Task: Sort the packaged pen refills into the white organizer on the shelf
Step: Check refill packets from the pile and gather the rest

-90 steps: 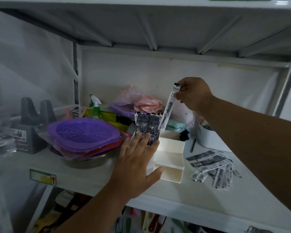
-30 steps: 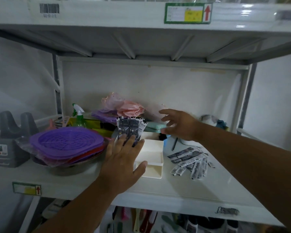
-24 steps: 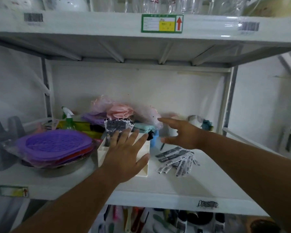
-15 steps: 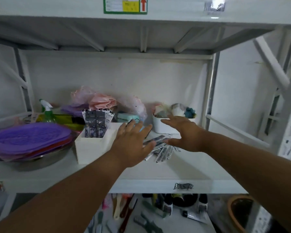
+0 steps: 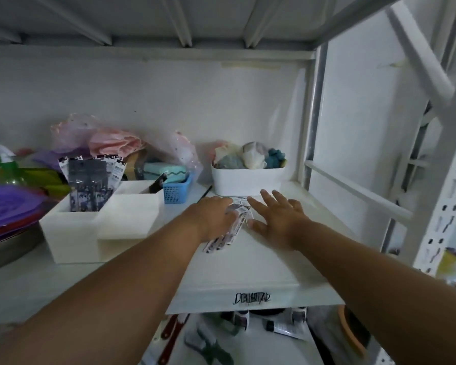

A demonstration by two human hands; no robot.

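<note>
Head view is showing the shelf (image 5: 261, 267) carrying the white organizer (image 5: 95, 227), refills already standing in its rear left compartment. Loose packaged refills (image 5: 231, 230) are lying between both hands. Left hand (image 5: 213, 217) is covering them, grip unclear; right hand (image 5: 277, 214) is resting beside, fingers spread. Judgement: gather packets flush, pinch firmly, insert upright.
</note>
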